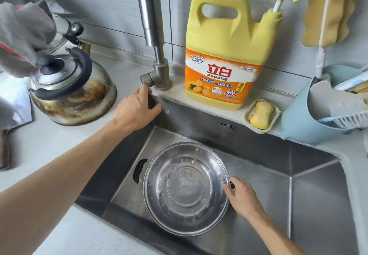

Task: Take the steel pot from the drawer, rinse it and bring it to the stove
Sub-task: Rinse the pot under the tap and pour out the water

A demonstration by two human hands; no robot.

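Nearest the camera, the steel pot (186, 189) sits in the stainless sink (310, 195), upright or nearly so, with a shallow pool of bubbly water in its bottom. The right hand (244, 198) is curled at the pot's right rim, where a handle should be; the fingers cover that spot, so it looks like a grip on the handle, though how firm is hard to tell. The black left handle (139, 170) stands free. A one-sided hold on a wet pot is the main risk: lifted that way, it could tip and spill the rinse water, or slip and bang against the sink wall. Farther back, the left hand (136, 108) reaches to the tap lever (146, 79) at the base of the faucet (153, 26), fingertips touching or just under it, hand loosely cupped, holding nothing else. No clear stream is visible, so whether water is running cannot be told; a hard push could send a splash out of the shallow pot onto the counter. Beyond, a stained kettle (71, 87) to the left and a yellow detergent jug (223, 55) and soap bar (260, 114) on the ledge are near enough for a hasty arm to knock.
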